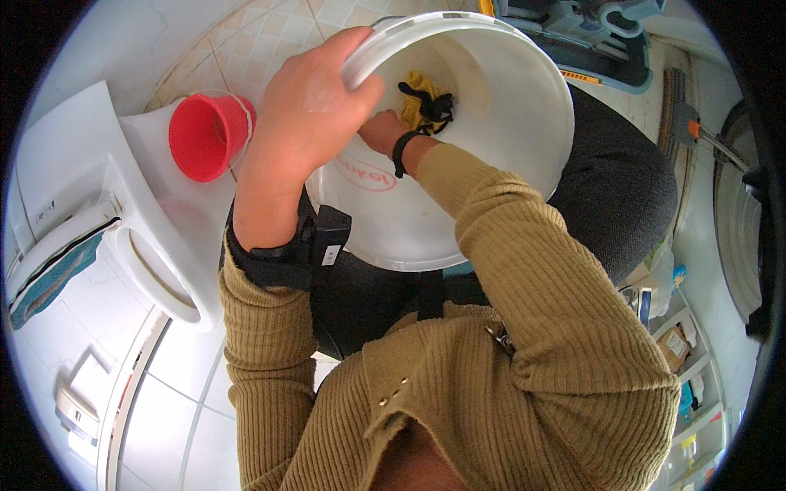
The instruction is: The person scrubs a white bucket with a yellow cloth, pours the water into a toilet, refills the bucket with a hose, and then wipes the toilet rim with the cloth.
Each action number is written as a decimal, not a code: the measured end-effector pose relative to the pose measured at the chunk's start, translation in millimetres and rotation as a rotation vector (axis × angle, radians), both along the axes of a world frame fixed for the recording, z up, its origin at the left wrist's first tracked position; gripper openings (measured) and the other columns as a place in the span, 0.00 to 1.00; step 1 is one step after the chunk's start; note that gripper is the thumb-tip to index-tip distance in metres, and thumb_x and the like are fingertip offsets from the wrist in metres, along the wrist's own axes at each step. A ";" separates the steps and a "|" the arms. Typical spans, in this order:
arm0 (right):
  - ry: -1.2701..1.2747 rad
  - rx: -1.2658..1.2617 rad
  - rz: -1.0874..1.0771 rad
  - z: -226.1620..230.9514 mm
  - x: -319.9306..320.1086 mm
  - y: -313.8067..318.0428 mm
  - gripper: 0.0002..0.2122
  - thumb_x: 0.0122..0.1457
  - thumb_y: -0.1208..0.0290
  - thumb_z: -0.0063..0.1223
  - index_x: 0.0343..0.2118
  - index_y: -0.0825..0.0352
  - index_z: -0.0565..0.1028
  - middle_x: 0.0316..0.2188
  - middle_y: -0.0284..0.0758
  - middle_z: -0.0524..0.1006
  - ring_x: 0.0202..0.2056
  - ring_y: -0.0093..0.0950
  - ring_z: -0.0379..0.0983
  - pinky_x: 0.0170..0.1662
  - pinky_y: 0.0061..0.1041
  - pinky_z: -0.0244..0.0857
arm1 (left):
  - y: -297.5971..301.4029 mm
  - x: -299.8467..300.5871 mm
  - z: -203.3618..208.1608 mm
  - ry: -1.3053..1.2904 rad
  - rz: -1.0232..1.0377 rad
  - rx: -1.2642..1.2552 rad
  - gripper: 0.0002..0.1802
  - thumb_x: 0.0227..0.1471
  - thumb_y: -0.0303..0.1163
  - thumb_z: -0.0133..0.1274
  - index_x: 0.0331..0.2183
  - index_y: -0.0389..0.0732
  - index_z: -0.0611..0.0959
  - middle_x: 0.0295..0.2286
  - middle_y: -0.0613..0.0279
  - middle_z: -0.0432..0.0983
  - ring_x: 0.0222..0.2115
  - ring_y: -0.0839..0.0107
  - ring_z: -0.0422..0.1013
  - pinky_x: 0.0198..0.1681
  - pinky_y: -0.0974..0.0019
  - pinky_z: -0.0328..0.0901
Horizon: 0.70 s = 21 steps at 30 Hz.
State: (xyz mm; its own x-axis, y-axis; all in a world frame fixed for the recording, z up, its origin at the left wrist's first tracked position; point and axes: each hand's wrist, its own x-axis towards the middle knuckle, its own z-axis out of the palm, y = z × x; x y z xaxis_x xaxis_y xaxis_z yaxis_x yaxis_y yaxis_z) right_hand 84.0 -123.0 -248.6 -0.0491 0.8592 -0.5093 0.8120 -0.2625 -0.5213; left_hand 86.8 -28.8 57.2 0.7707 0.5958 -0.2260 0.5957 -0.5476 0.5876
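Note:
A large white plastic bucket (508,123) is tilted in front of me, its wide mouth turned toward me and red lettering on its wall. My left hand (315,102) is closed over the bucket's left rim, thumb inside and fingers outside. My right hand (383,132) reaches into the bucket, closed in a fist against the left inner wall. Whatever it holds, if anything, is hidden by the hand. Just beyond it, a yellow and black crumpled cloth-like bundle (426,102) lies at the bottom of the bucket.
A red bucket (201,137) with a light handle stands at the left beside a white toilet (160,270). A black and grey toolbox-like case (573,37) is at the far right. A shelf with several items (688,360) stands at the right, below a round metal-rimmed object (737,221).

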 end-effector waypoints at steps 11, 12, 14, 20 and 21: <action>0.025 0.042 -0.051 -3.3 -8.8 -1.7 0.26 0.60 0.47 0.27 0.40 0.63 0.74 0.31 0.44 0.76 0.37 0.41 0.72 0.44 0.40 0.60 | -0.9 -0.7 0.5 0.004 0.001 -0.005 0.25 0.39 0.37 0.48 0.43 0.44 0.75 0.31 0.45 0.74 0.33 0.48 0.70 0.38 0.56 0.65; 0.048 0.060 -0.082 -5.3 -9.5 -0.4 0.25 0.60 0.48 0.27 0.41 0.62 0.73 0.31 0.43 0.76 0.37 0.41 0.72 0.43 0.40 0.60 | -1.2 -0.8 0.3 0.001 -0.004 0.005 0.25 0.39 0.37 0.48 0.44 0.44 0.75 0.31 0.44 0.74 0.33 0.48 0.70 0.38 0.56 0.65; 0.083 0.108 -0.156 -10.4 -9.4 3.3 0.24 0.60 0.49 0.27 0.42 0.60 0.73 0.31 0.43 0.76 0.37 0.41 0.72 0.43 0.40 0.60 | -1.9 -0.7 -0.4 -0.008 -0.012 0.022 0.25 0.39 0.37 0.48 0.44 0.44 0.75 0.31 0.44 0.74 0.33 0.48 0.70 0.38 0.56 0.65; 0.066 0.080 -0.108 -17.8 -6.8 7.8 0.24 0.60 0.49 0.27 0.42 0.61 0.73 0.32 0.44 0.76 0.36 0.40 0.73 0.41 0.40 0.61 | -0.4 0.6 0.1 -0.004 -0.011 0.004 0.25 0.39 0.37 0.48 0.44 0.43 0.75 0.31 0.44 0.74 0.33 0.48 0.70 0.38 0.56 0.65; 0.062 0.077 -0.100 -17.0 -7.2 7.3 0.24 0.61 0.49 0.27 0.42 0.61 0.72 0.32 0.44 0.76 0.36 0.40 0.73 0.42 0.41 0.61 | -0.3 0.6 0.4 0.008 -0.003 -0.006 0.25 0.39 0.37 0.49 0.44 0.43 0.75 0.31 0.44 0.74 0.33 0.48 0.70 0.38 0.56 0.65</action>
